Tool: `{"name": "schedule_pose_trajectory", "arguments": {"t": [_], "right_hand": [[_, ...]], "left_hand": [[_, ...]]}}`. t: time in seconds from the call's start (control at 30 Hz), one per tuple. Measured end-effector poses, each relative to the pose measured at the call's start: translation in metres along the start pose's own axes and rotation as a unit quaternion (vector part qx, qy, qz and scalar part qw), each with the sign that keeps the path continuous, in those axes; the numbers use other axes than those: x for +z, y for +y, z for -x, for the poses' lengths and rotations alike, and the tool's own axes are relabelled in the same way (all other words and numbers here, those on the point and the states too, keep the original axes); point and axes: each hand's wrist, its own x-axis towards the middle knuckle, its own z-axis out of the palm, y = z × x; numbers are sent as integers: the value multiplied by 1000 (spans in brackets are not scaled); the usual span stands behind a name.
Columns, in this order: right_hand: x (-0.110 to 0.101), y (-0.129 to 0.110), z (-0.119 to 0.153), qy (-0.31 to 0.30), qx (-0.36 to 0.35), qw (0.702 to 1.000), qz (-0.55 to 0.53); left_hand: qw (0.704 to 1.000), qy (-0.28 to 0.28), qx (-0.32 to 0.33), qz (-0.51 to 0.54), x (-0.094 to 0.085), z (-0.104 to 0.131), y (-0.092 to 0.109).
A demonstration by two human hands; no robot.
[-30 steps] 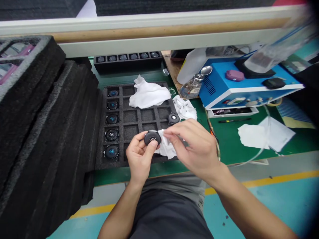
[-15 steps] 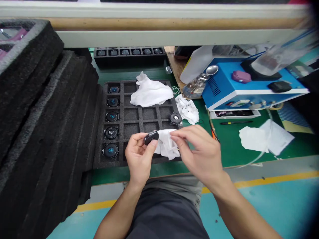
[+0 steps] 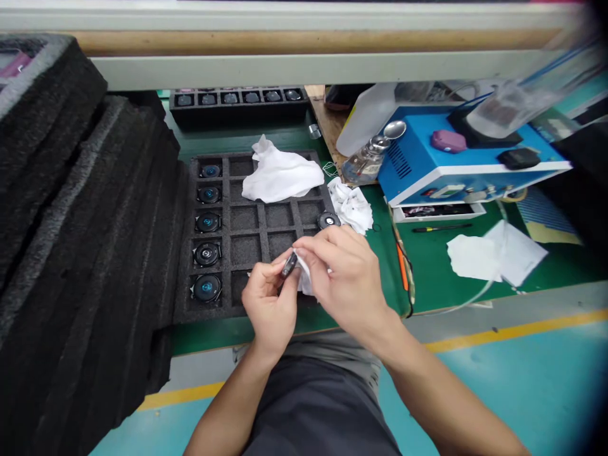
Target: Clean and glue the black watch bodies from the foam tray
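My left hand point(image 3: 272, 303) pinches a small dark watch case point(image 3: 289, 265), tilted on its edge above the foam tray. My right hand point(image 3: 342, 273) is closed beside it, its fingertips on a white cloth point(image 3: 305, 278) that meets the case; the right fingers cover part of both. Under my hands lies the black foam tray point(image 3: 244, 252) with square compartments. Several round watches point(image 3: 207, 288) fill its left column, and another watch point(image 3: 328, 220) sits at its right edge. A larger white cloth point(image 3: 284, 176) is draped across the tray's upper compartments.
Tall stacked foam trays point(image 3: 80, 253) stand on the left. A second filled tray point(image 3: 237, 107) lies at the back under a shelf beam. To the right are crumpled tissue point(image 3: 352, 206), a glass pump bottle point(image 3: 363, 161), a blue machine point(image 3: 418, 161) and an orange-handled tool point(image 3: 402, 266).
My right hand has moved left, bringing the white cloth against the watch case. In my left hand the case has turned from nearly flat to edge-on. The view has shifted slightly.
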Motion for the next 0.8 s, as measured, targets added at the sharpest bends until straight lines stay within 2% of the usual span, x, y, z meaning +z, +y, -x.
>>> {"name": "schedule_pose_trajectory", "arguments": {"t": [0.07, 0.13, 0.27, 0.43, 0.5, 0.63, 0.73, 0.8], "right_hand": [[-5, 0, 0, 18, -24, 992, 122], [-11, 1, -1, 30, -27, 986, 162], [-14, 7, -5, 34, -10, 998, 55], [-8, 6, -9, -40, -28, 998, -46], [-8, 4, -10, -51, -39, 998, -20], [-10, 3, -10, -33, -41, 994, 94], [-10, 3, -10, -58, -54, 995, 68], [-10, 1, -10, -59, -70, 992, 89]], "left_hand": [[1000, -9, -24, -7, 1, -1, 1], [999, -14, -49, -14, -1, -2, 3], [997, -19, -69, -1, -5, -5, 6], [998, -26, -51, -7, -5, -3, 5], [999, -21, -45, -14, -4, -2, 4], [999, -14, -51, -12, -3, -2, 4], [998, -19, -53, -29, -2, -2, 4], [998, -14, -56, -33, -2, -3, 5]]}}
